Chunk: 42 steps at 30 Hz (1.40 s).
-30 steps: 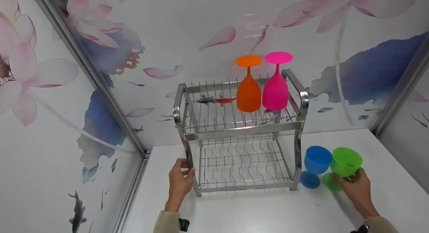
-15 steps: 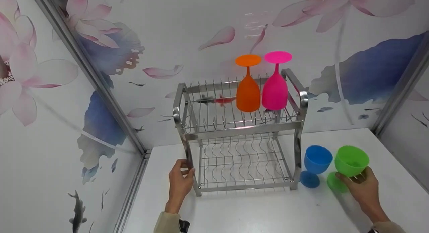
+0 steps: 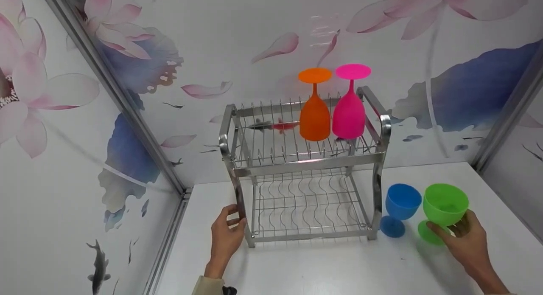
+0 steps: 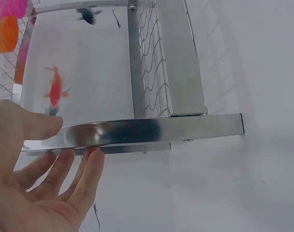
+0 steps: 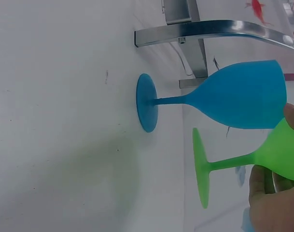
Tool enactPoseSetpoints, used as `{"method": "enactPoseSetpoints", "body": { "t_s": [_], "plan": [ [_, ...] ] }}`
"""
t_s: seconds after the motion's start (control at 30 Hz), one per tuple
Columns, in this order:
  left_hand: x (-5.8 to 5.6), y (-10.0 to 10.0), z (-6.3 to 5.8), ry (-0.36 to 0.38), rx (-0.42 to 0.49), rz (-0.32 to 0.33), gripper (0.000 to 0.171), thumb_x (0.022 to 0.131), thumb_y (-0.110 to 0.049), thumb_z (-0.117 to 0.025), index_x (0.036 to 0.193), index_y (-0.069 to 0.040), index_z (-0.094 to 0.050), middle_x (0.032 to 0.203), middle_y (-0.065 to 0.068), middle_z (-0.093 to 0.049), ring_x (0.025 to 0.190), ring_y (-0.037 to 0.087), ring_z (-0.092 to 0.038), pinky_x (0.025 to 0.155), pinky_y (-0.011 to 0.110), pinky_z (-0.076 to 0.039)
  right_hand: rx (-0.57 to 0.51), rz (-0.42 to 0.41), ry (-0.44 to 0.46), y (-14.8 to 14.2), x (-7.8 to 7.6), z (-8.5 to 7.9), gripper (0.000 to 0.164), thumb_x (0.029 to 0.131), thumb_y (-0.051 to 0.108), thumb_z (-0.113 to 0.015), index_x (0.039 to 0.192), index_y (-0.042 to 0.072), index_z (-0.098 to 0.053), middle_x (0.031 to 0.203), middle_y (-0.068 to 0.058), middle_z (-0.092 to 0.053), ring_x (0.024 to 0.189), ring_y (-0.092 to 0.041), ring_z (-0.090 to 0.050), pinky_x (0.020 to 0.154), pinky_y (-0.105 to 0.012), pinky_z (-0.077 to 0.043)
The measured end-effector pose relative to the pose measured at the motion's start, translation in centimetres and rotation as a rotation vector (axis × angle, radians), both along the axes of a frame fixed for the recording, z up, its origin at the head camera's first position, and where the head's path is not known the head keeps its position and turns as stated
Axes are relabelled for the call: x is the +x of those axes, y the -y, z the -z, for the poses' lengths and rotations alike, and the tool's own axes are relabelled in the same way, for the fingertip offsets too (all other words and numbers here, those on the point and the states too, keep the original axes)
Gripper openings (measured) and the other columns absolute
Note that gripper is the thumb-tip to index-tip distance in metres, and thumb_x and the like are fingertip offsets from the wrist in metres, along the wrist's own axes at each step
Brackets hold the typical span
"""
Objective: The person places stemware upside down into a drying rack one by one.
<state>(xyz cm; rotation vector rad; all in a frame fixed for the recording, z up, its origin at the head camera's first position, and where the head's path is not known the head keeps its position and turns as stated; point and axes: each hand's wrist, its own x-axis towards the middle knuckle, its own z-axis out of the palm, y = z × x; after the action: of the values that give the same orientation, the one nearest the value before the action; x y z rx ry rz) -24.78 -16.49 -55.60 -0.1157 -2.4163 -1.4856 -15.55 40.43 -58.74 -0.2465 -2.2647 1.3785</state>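
Head view looks forward and down; nearer, sideways wrist views share the rack (image 3: 305,166).

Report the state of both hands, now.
Left hand: closed on the metal rack, gripping its left front post between thumb and fingers.
Right hand: closed on the green goblet, holding its lower bowl.

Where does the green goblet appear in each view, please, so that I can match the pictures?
Head: the green goblet is at right, in the lower half, held by the right hand, beside the blue goblet.
Left wrist: not in this picture.
Right wrist: at the right edge, mostly below the middle, partly cut off, foot to the left.
Shared landmark: the metal rack, in all three views.
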Motion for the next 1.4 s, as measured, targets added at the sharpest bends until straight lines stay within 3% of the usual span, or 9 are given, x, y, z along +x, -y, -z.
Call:
{"method": "enactPoseSetpoints", "body": {
  "t_s": [0.23,0.43,0.6,0.83,1.0,1.23,1.4],
  "plan": [
    [1.0,0.4,-0.5,-0.017,-0.023,0.002,0.046,0.095,-0.001,-0.077,0.139,-0.005,-0.064,0.137,0.019,-0.068,0.108,0.033,-0.076,0.086,0.032,-0.067,0.005,-0.043,-0.053,1.1,1.0,-1.4,0.085,0.087,0.003,-0.088,0.157,0.006,-0.040,0.133,0.022,-0.053,0.120,0.018,-0.051,0.096,0.003,-0.043],
    [1.8,0.4,-1.2,-0.056,-0.034,0.012,0.047,0.095,0.000,-0.078,0.139,-0.004,-0.064,0.137,0.018,-0.068,0.109,0.035,-0.076,0.091,0.039,-0.067,0.090,-0.066,-0.051,2.0,1.7,-2.5,0.087,0.085,0.005,-0.090,0.157,0.002,-0.041,0.136,0.026,-0.049,0.121,0.022,-0.045,0.098,0.004,-0.040],
    [2.5,0.0,-1.9,-0.087,-0.059,0.040,0.046,0.095,-0.004,-0.079,0.139,-0.003,-0.064,0.136,0.017,-0.069,0.111,0.034,-0.076,0.096,0.046,-0.065,0.154,-0.091,-0.116,3.2,2.0,-3.6,0.090,0.077,-0.004,-0.093,0.154,0.001,-0.048,0.136,0.028,-0.052,0.119,0.019,-0.051,0.097,0.005,-0.039],
    [3.5,-1.2,-3.2,-0.022,-0.030,0.111,0.045,0.098,-0.016,-0.078,0.140,-0.011,-0.063,0.137,0.015,-0.067,0.116,0.033,-0.074,0.095,0.034,-0.065,0.219,-0.134,-0.203,5.5,2.2,-5.2,0.091,0.069,-0.009,-0.096,0.150,0.004,-0.056,0.135,0.027,-0.056,0.118,0.018,-0.055,0.100,0.003,-0.041],
    [4.2,-2.1,-4.3,0.001,-0.018,0.167,0.046,0.099,-0.023,-0.079,0.141,-0.014,-0.062,0.140,0.014,-0.065,0.118,0.032,-0.073,0.097,0.035,-0.064,0.305,-0.159,-0.273,6.9,2.1,-5.9,0.095,0.063,-0.010,-0.099,0.148,0.007,-0.061,0.135,0.018,-0.062,0.119,0.017,-0.055,0.103,0.002,-0.038],
    [5.1,-3.6,-5.1,0.000,-0.017,0.272,0.052,0.098,-0.033,-0.079,0.145,-0.018,-0.059,0.143,0.009,-0.064,0.122,0.029,-0.072,0.101,0.042,-0.064,0.438,-0.204,-0.347,8.2,2.3,-6.8,0.106,0.048,-0.020,-0.099,0.145,0.006,-0.064,0.128,-0.013,-0.070,0.122,0.015,-0.051,0.105,0.001,-0.039],
    [5.8,-4.6,-5.2,-0.003,-0.016,0.328,0.056,0.097,-0.036,-0.080,0.146,-0.021,-0.058,0.145,0.008,-0.063,0.124,0.031,-0.071,0.102,0.042,-0.063,0.524,-0.192,-0.337,9.5,2.6,-7.8,0.106,0.044,-0.021,-0.099,0.141,0.006,-0.067,0.128,-0.014,-0.070,0.128,0.018,-0.041,0.108,0.004,-0.031]
  ]
}}
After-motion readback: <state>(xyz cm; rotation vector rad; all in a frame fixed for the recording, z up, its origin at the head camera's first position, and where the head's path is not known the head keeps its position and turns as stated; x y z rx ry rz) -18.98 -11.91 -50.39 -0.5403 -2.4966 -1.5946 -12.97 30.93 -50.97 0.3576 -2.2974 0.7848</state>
